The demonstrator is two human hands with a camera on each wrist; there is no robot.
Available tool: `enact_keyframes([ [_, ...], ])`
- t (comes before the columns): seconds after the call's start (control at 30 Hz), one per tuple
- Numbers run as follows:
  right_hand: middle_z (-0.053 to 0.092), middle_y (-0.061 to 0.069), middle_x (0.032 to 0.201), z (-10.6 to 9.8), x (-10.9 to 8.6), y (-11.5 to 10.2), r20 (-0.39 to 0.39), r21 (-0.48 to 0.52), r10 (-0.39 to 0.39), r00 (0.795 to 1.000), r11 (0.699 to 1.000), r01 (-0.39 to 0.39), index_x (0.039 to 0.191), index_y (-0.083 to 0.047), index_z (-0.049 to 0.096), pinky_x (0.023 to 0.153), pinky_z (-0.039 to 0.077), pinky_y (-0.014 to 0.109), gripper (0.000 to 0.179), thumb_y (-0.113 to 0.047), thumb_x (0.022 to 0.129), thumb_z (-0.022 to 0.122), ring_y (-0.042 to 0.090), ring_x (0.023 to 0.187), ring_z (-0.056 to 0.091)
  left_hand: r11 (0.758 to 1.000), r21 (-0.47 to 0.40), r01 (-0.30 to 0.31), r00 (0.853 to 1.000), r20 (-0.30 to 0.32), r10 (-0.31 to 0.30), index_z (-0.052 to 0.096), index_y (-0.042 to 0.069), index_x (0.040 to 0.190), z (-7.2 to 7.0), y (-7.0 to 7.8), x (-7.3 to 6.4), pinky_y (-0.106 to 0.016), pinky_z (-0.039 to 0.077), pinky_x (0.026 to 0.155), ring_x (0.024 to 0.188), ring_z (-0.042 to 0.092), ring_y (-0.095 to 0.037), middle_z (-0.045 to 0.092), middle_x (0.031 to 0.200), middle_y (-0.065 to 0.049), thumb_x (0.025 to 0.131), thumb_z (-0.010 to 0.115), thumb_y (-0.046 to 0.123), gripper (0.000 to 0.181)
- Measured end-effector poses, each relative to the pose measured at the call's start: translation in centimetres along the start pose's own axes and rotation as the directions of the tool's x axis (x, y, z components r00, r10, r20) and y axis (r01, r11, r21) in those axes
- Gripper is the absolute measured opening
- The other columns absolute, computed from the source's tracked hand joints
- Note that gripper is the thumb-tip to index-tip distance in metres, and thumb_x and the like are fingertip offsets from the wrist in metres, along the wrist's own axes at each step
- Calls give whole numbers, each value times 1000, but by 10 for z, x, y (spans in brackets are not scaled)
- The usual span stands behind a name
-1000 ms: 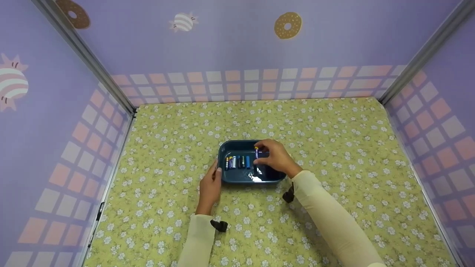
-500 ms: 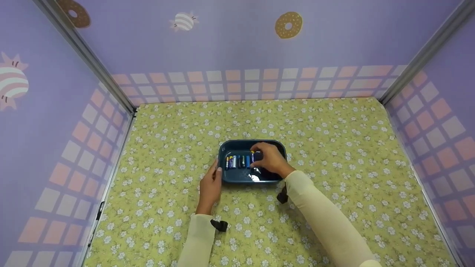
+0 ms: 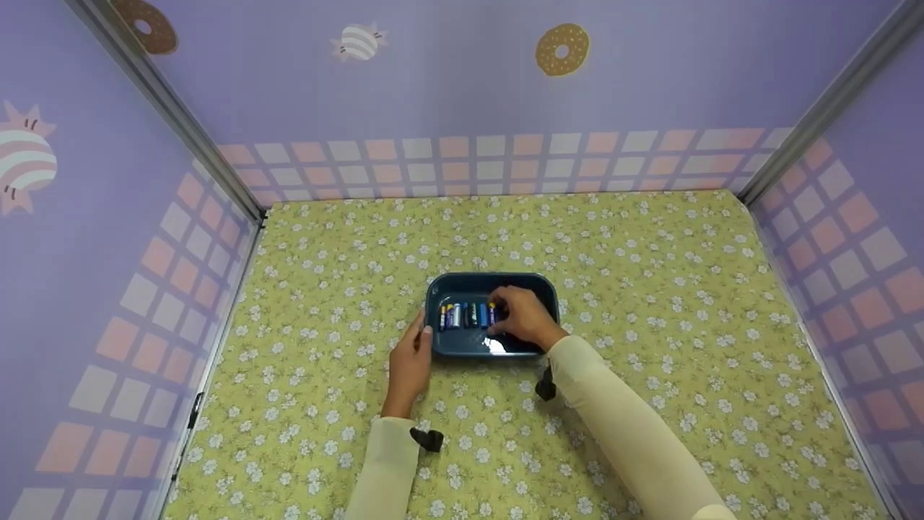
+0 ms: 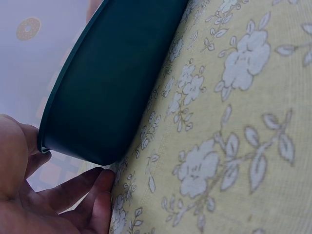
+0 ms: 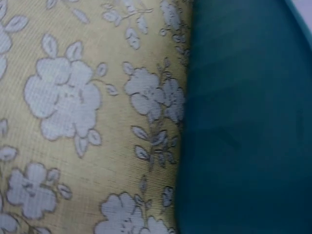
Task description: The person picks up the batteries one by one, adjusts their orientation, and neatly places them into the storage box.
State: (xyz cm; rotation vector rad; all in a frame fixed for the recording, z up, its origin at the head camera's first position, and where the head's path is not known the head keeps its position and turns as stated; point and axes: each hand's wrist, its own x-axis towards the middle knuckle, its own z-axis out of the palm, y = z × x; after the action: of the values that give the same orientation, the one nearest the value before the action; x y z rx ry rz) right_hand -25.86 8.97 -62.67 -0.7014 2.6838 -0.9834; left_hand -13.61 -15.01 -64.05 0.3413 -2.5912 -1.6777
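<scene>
In the head view a dark teal plastic basin [image 3: 462, 345] stands on the floral cloth. Inside it, several small batteries [image 3: 456, 315] lie side by side in a row, in purple, silver, black and blue. My right hand [image 3: 527, 315] reaches into the basin and holds a purple battery with a yellow end [image 3: 493, 313] at the row's right end, finger at the far tip and thumb at the near one. At the basin's left wall, my left hand [image 3: 410, 363] grips the rim. The left wrist view shows its thumb at the rim and its fingers under the outer wall.
Yellow cloth with white flowers [image 3: 650, 260] covers the table around the basin. Purple panels [image 3: 462, 87] with printed doughnuts, sweets and tiles stand at the back and both sides, joined by grey metal posts [image 3: 166, 108]. The right wrist view shows only cloth and the basin's outer wall.
My right hand has moved left and down into the basin, bringing the purple battery against the right end of the row. The left hand and basin have stayed in place.
</scene>
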Motion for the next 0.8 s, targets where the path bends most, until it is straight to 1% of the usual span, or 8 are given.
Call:
enact_keyframes([
  [0.27, 68, 10, 115, 2, 1, 0, 12, -5, 15, 1000, 1000, -15, 119, -10, 70, 90, 55, 44, 57, -25, 71, 96, 27, 104, 65, 1000, 16, -4, 1000, -5, 4, 38, 33, 159, 0, 0, 1, -51, 51, 96, 123, 62, -25, 53, 153, -3, 109, 43, 48, 53],
  [0.43, 68, 9, 114, 3, 1, -1, 6, -31, -4, 1000, 999, 4, 118, -8, 70, 91, 55, 43, 57, -27, 71, 96, 27, 104, 65, 1000, 9, -10, 1000, 0, 10, 37, 34, 159, 0, 0, 0, -51, 50, 101, 129, 60, -25, 51, 156, -3, 109, 43, 51, 54],
  [0.63, 67, 8, 112, 5, 1, 0, -5, -111, -33, 999, 993, 32, 118, -10, 72, 90, 54, 43, 59, -35, 71, 96, 26, 101, 64, 1000, 1, 19, 1000, 10, -19, 36, 34, 160, 0, 0, -1, -52, 49, 103, 133, 57, -27, 52, 154, -5, 107, 41, 56, 57],
  [0.8, 66, 8, 113, 5, 1, -1, 8, -124, -21, 1000, 992, 22, 120, -10, 72, 91, 53, 44, 60, -36, 71, 95, 27, 103, 64, 1000, 5, 26, 1000, 10, -26, 37, 36, 159, 0, 1, -1, -53, 48, 104, 134, 56, -28, 52, 155, -4, 107, 41, 56, 56],
])
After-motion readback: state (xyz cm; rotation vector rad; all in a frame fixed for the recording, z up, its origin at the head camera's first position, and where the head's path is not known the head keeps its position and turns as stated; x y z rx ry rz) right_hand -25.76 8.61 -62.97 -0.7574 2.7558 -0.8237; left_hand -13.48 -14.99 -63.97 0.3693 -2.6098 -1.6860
